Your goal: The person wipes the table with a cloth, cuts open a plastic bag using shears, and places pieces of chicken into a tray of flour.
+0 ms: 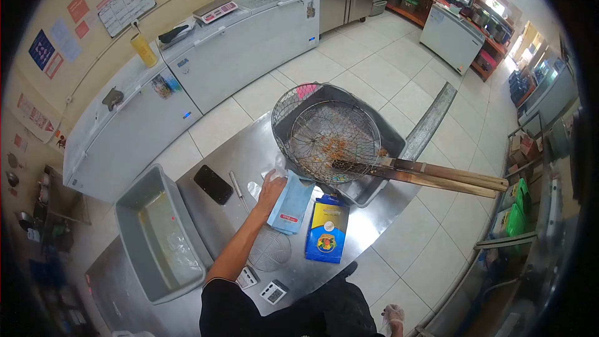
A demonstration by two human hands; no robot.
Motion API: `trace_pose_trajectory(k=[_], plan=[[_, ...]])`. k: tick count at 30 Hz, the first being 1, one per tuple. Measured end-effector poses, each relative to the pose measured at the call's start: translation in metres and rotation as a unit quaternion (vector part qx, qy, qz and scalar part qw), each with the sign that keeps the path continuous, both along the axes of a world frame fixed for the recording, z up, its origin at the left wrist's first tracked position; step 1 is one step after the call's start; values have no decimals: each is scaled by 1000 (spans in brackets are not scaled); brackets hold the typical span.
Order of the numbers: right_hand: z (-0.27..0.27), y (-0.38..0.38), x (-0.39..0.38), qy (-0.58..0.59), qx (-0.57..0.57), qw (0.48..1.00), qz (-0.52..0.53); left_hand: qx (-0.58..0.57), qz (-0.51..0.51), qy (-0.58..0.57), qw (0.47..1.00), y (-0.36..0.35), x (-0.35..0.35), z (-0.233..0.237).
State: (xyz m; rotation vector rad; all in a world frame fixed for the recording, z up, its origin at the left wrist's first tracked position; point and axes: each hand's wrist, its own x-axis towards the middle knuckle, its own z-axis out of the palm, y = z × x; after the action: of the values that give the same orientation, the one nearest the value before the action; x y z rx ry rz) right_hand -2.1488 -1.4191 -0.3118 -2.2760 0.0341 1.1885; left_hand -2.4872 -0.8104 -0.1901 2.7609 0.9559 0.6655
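Just right of your left hand (271,191), the light blue packet (292,206) lies on the steel table (371,229), its long axis running outward from your body, the far end leaning slightly to the right. Taking the head view, that hand is by far the nearer of the two: it meets the packet from the left, close to the far end, its fingers against or just beside that edge. They look bent rather than spread, but you cannot tell whether they grasp the packet (some clear plastic (279,163) at the fingertips muddles the outline). Your right hand (393,316), in what looks like a clear glove, hangs low past the table's near edge, well apart from the packet; nothing shows in it, and its fingers are too small to judge how far they are open. Right of your left hand, past the packet, lies a yellow-and-blue packet (327,231); left of it sit a slim metal tool (236,185) and a dark phone (213,185). Farther out and right, wire strainers (336,143) lie over the grey bin (360,200).
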Motion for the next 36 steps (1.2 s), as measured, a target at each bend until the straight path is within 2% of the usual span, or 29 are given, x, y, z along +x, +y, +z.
trace_pose_trajectory(k=[4,8,10,12,17,19,20,21,22,24,25,26,28,30,32,34,36], plan=[[-1,-4,0,2,16,1000,-9,-22,55,-65,996,7,-4,10],[-7,-9,1,-4,13,1000,-2,31,29,-51,998,17,-13,22],[-10,-12,1,-4,16,1000,-11,-59,23,66,996,19,-18,27],[-12,-13,2,-1,15,1000,-7,-62,9,58,996,25,-27,9],[4,-4,-2,9,23,1000,-14,-107,28,86,990,14,-37,23],[7,2,2,-19,23,998,59,-157,84,-17,984,6,-38,39],[8,10,5,-17,20,998,61,-159,87,-16,983,7,-39,39],[11,24,7,-40,91,993,68,-154,78,0,985,10,-41,37],[20,45,9,-63,162,982,74,-149,69,15,986,9,-43,34],[95,130,-9,-60,210,967,129,-155,70,-11,985,14,-47,7],[137,174,-18,-52,183,959,211,-157,69,-39,984,15,-47,-2],[171,215,-28,-46,155,943,292,-158,68,-39,984,13,-46,0],[204,278,-53,-20,174,883,436,-210,89,-34,973,10,-44,6],[216,333,-92,-59,299,786,538,-221,97,-27,970,8,-42,12],[211,376,-136,-90,361,705,604,-231,109,-20,967,4,-43,19],[218,411,-175,-82,379,672,631,-256,115,-62,958,0,-45,26],[221,435,-201,-64,364,668,646,-266,107,-92,954,0,-49,19]])
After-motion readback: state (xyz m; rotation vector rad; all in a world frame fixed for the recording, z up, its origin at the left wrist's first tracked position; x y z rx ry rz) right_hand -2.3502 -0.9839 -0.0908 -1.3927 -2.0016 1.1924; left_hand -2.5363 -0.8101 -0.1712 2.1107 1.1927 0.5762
